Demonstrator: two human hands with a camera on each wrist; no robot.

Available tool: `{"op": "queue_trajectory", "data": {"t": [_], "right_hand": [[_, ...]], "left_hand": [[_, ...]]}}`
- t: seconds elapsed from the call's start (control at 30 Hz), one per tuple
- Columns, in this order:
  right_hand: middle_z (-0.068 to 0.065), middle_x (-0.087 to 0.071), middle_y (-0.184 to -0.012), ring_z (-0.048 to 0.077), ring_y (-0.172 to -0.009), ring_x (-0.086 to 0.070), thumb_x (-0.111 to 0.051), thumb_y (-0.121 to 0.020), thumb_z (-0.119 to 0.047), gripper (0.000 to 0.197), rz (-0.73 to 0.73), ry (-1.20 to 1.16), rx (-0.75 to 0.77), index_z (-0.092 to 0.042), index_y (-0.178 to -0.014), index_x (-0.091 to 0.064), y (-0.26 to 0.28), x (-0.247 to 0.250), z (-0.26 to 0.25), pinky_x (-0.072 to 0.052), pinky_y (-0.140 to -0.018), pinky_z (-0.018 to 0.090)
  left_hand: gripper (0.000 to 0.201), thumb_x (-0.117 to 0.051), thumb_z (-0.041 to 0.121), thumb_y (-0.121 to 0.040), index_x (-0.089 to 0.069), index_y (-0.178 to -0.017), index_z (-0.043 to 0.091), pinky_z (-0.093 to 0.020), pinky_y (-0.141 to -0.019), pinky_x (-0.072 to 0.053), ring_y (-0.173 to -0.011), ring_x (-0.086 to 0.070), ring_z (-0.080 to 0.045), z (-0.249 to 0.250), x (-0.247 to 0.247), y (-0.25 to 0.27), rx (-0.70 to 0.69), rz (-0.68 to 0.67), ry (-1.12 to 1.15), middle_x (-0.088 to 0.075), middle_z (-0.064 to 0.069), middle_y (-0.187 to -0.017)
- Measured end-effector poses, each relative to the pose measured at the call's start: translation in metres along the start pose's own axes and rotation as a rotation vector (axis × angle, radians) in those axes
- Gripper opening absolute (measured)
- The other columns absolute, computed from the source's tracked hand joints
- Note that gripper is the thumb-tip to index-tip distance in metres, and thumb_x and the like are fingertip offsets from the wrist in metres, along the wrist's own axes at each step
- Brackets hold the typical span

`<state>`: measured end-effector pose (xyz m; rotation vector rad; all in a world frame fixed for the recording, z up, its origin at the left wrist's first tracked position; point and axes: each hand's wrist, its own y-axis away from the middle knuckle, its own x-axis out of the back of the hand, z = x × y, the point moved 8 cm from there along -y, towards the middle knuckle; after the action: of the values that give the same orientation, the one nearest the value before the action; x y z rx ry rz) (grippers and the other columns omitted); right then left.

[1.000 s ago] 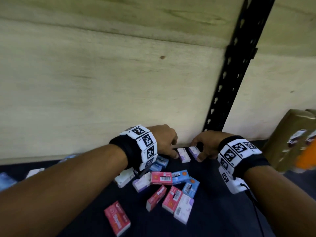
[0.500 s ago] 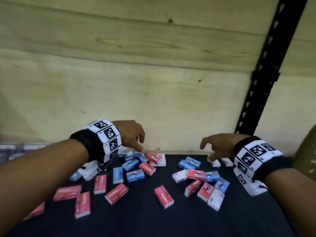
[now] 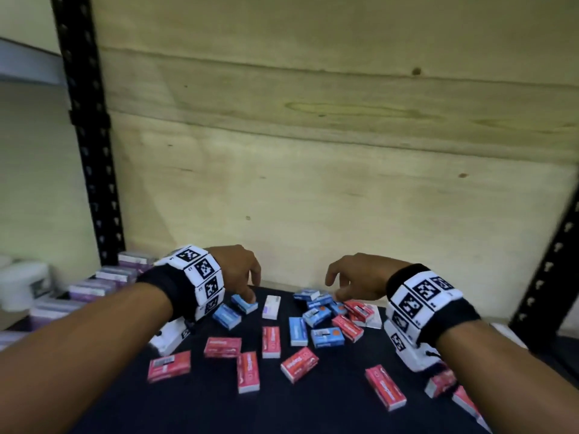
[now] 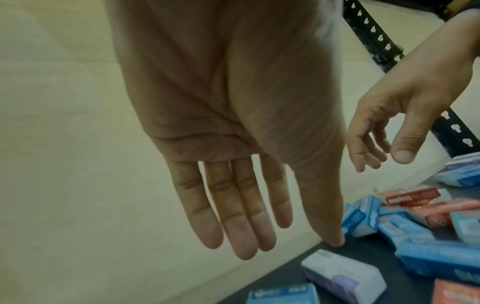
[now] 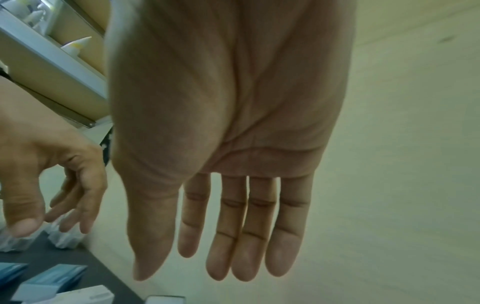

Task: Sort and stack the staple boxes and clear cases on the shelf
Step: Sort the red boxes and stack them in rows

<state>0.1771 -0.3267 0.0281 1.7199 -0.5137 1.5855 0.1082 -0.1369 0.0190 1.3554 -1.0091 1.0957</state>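
Small staple boxes lie scattered on the dark shelf [image 3: 313, 411]: red boxes [image 3: 222, 347] toward the front, blue boxes [image 3: 327, 336] further back, and one white box [image 3: 271, 306] between my hands. My left hand [image 3: 250, 286] hangs over a blue box [image 3: 244, 303] with straight fingers [image 4: 244, 226] and holds nothing. Its thumb tip [image 4: 335, 240] is down near the shelf, next to a white-lilac box [image 4: 342, 273]. My right hand [image 3: 333, 288] hovers empty over the blue and red cluster [image 3: 316, 314], its fingers [image 5: 241, 236] straight. A pale flat case [image 3: 372, 317] lies behind that cluster.
Lilac boxes [image 3: 94, 286] sit in rows at the shelf's left end, next to a white tub [image 3: 25, 283]. Black perforated uprights stand at the left [image 3: 91, 136] and the right [image 3: 545, 277]. A plywood back wall [image 3: 313, 183] closes the shelf just behind my hands.
Both hands have moved left along the back of the shelf, away from the white boxes by the right upright. The view has swung left with them. Neither hand has picked anything up.
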Motion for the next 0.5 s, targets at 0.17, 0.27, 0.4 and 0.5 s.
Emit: {"op": "queue_trajectory", "data": {"t": [0.17,0.27,0.4,0.5], "right_hand": [[-0.004,-0.057,-0.126,0.017,-0.104,-0.057,-0.067,-0.088,-0.049,0.048,-0.033,-0.004,0.046,-0.028,-0.129,-0.056,-0.030,-0.011,-0.026,-0.047,-0.089,0.032],[-0.005,-0.057,-0.131,0.018,-0.113,-0.056,-0.070,-0.083,-0.054,0.059,-0.047,0.008,0.085,-0.026,-0.132,-0.055,-0.047,-0.015,-0.045,-0.046,-0.090,0.032],[-0.001,-0.062,-0.129,0.022,-0.112,-0.060,-0.073,-0.077,-0.059,0.071,-0.084,0.042,0.116,-0.020,-0.133,-0.056,-0.063,-0.021,-0.070,-0.050,-0.095,0.039],[0.003,-0.069,-0.114,0.024,-0.100,-0.064,-0.073,-0.076,-0.061,0.064,-0.139,0.089,0.123,-0.014,-0.119,-0.063,-0.072,-0.029,-0.084,-0.053,-0.088,0.040]], "left_hand": [[0.044,-0.077,0.043,-0.079,-0.067,-0.118,0.025,-0.031,-0.088,-0.052,-0.096,-0.063,-0.015,-0.012,-0.012,-0.007,0.010,-0.027,0.025,-0.069,0.007,-0.106],[0.042,-0.076,0.042,-0.079,-0.067,-0.117,0.025,-0.033,-0.090,-0.052,-0.099,-0.062,-0.015,-0.024,-0.015,-0.006,0.038,-0.040,0.027,-0.067,0.006,-0.111],[0.040,-0.076,0.042,-0.079,-0.068,-0.115,0.026,-0.030,-0.089,-0.051,-0.097,-0.062,-0.014,-0.037,-0.017,-0.002,0.047,-0.038,0.053,-0.068,0.007,-0.111],[0.042,-0.076,0.041,-0.080,-0.067,-0.118,0.026,-0.028,-0.089,-0.050,-0.100,-0.062,-0.014,-0.043,-0.014,0.003,0.047,-0.022,0.075,-0.067,0.007,-0.113]]}}
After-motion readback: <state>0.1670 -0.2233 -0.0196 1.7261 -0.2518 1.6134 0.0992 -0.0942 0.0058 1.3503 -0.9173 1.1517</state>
